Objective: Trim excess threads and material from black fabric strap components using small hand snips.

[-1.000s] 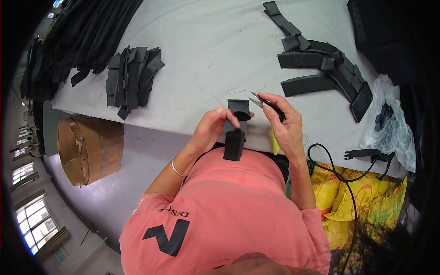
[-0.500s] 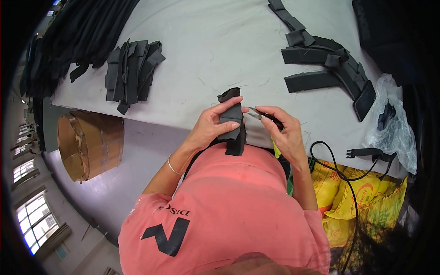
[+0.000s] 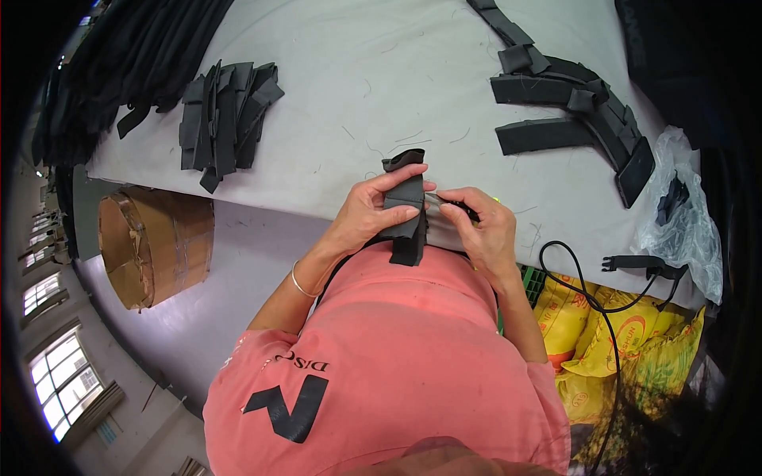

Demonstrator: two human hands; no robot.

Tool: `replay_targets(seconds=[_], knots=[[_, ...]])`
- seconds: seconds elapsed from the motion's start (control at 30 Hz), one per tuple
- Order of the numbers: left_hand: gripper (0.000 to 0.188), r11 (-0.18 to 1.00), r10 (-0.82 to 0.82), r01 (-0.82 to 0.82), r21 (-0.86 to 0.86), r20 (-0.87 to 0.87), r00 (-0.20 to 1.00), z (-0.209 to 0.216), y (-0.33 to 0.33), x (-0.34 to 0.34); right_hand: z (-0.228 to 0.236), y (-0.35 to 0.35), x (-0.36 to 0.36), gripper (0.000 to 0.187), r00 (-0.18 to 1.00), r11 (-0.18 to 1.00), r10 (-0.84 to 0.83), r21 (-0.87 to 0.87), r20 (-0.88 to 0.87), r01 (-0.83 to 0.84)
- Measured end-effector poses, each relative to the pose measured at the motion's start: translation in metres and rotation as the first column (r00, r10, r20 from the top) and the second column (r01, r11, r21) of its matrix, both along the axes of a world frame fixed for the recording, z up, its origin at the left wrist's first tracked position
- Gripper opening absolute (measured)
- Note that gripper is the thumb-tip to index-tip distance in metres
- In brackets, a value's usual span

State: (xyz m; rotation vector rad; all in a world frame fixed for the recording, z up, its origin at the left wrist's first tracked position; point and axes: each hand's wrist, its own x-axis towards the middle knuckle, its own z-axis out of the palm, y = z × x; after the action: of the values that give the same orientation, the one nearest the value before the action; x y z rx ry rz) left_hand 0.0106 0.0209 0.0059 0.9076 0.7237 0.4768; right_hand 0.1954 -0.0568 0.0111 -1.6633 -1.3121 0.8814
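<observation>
My left hand (image 3: 367, 213) is closed on a folded black fabric strap (image 3: 408, 190) at the table's near edge, just above my lap. Its thumb lies across the strap's face and the fingers run along the upper part. The strap's upper end curls into a loop, and the lower end hangs toward my shirt. In my right hand (image 3: 490, 234) is a pair of thread snips (image 3: 471, 213) with a dark handle, gripped between thumb and fingers. Their blades reach the strap's right edge, where the tips are partly hidden by my fingers.
A pile of black straps (image 3: 226, 119) lies at the left, beside long dark fabric pieces (image 3: 151, 55). More strap pieces (image 3: 548, 136) chain along the right, near a clear plastic bag (image 3: 675, 222), a buckle (image 3: 635, 262) and a black cord (image 3: 583, 285). A cardboard drum (image 3: 175, 246) stands below left; yellow sacks (image 3: 603, 333) below right.
My right hand has shifted slightly left, bringing the snips against the strap's edge and turning so that less of them shows. My left hand keeps its hold on the strap, nearly still.
</observation>
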Motion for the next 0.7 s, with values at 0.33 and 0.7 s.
replay_targets(seconds=[0.33, 0.7], knots=[[0.057, 0.999, -0.011, 0.01, 0.042, 0.012, 1.0, -0.0054, -0.0004, -0.0001, 0.002, 0.0031, -0.0013, 0.01, 0.952, 0.986, 0.01, 0.158, 0.305, -0.061], [0.056, 0.999, -0.008, 0.008, 0.033, 0.003, 1.0, -0.0053, -0.001, -0.0005, -0.0016, 0.004, 0.0044, 0.008, 0.878, 0.959, 0.061, 0.217, 0.475, -0.184]])
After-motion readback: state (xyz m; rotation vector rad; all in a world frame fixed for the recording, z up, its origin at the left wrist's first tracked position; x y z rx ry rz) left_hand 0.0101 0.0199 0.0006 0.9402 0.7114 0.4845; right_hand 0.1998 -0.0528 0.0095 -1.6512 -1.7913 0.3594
